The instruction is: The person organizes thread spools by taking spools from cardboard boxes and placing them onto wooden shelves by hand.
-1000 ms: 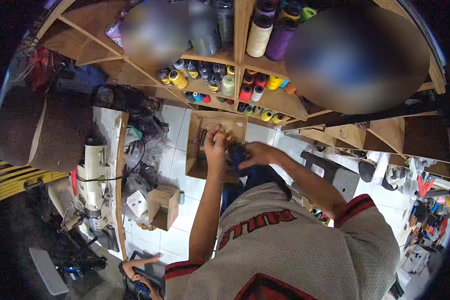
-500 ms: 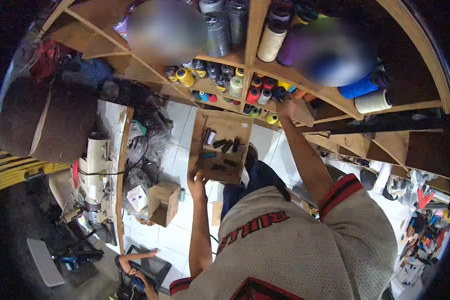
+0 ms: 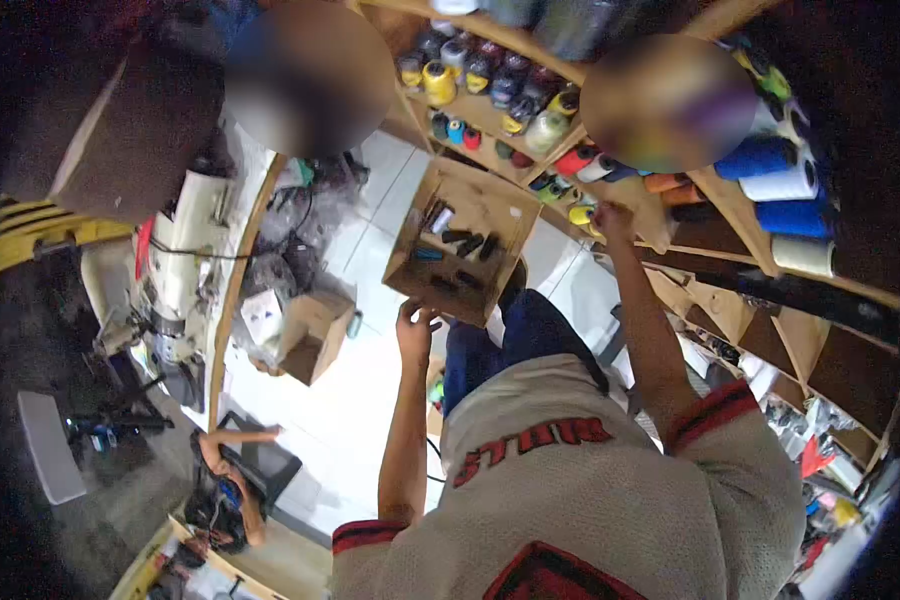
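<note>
My left hand (image 3: 415, 324) grips the near edge of an open cardboard box (image 3: 482, 196), which tilts in front of my legs. Inside it lie several dark thread spools (image 3: 470, 245), a white spool (image 3: 443, 221) and a bluish one (image 3: 428, 254). At the lower shelves on the right, my right hand (image 3: 615, 221) has its fingers curled; what they hold, if anything, is hidden. Just beside those fingers is a yellow thread cone (image 3: 581, 215). Red and white cones (image 3: 597, 167) rest on the shelf slightly above.
Wooden shelves (image 3: 665, 215) with many coloured thread cones line the far side and right. A sewing machine (image 3: 182, 255) stands at left by a table edge (image 3: 240, 270). A smaller carton (image 3: 315, 337) sits on the tiled floor. Another person's arm (image 3: 238, 437) shows at lower left.
My view has turned and shifted. The box is now more tilted, still in my left hand. My right hand has drawn down from among the shelf cones to near the yellow cone.
</note>
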{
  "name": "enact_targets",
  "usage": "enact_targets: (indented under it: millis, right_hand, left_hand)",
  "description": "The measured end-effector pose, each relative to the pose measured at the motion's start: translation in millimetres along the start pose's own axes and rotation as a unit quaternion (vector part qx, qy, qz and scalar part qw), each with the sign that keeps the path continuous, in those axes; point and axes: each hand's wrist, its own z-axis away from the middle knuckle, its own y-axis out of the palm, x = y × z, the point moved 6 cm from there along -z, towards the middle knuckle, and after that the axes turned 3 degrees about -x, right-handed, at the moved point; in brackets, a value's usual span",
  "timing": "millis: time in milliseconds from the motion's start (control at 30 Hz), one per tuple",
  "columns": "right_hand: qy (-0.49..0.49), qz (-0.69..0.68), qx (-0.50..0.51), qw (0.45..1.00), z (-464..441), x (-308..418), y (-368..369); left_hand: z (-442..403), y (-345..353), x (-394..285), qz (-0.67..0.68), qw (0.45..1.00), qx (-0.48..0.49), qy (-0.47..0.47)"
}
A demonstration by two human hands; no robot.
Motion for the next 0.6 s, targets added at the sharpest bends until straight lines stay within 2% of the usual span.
enact_targets:
  millis: [33,100,133,167,233,300,333,367,400,467,500,533,567,600]
  right_hand:
    - [0.057,-0.05,0.09,0.993,24,-3,6]
    - [0.122,-0.001,0.172,0.978,74,-11,23]
    - [0.153,0.027,0.213,0.965,95,-21,39]
    - [0.187,0.052,0.252,0.948,110,-37,60]
    - [0.201,0.141,0.288,0.926,130,-81,99]
    - [0.156,0.218,0.355,0.895,132,-135,154]
    - [0.115,0.222,0.365,0.897,126,-177,182]
    - [-0.036,0.267,0.375,0.887,117,-195,221]
    - [-0.024,0.249,0.409,0.877,108,-242,256]
    - [-0.059,0.373,0.457,0.805,83,-295,320]
    - [-0.029,0.337,0.469,0.816,71,-332,342]
    - [-0.089,0.37,0.452,0.807,58,-357,363]
    - [-0.148,0.405,0.428,0.795,45,-382,384]
    - [-0.252,0.459,0.392,0.756,36,-395,399]
  left_hand:
    - [-3,-3,5,0.003,1.0,0.003,-0.014]
    - [-20,-8,35,-0.011,0.998,0.029,-0.052]
    - [-32,-10,49,-0.061,0.996,0.025,-0.057]
    - [-54,-13,87,-0.051,0.995,0.027,-0.083]
    - [-105,-14,146,-0.106,0.993,0.034,-0.049]
    - [-154,-6,175,-0.285,0.956,0.051,0.054]
    - [-187,7,177,-0.37,0.92,0.064,0.115]
    - [-212,12,184,-0.376,0.921,0.046,0.089]
    - [-244,16,200,-0.382,0.921,0.03,0.065]
    - [-321,18,285,-0.567,0.815,0.105,0.059]
    - [-351,17,317,-0.616,0.781,0.099,0.006]
    - [-381,16,333,-0.661,0.744,0.089,-0.042]
    - [-406,15,346,-0.689,0.717,0.107,-0.031]
    - [-423,14,361,-0.715,0.687,0.129,-0.019]
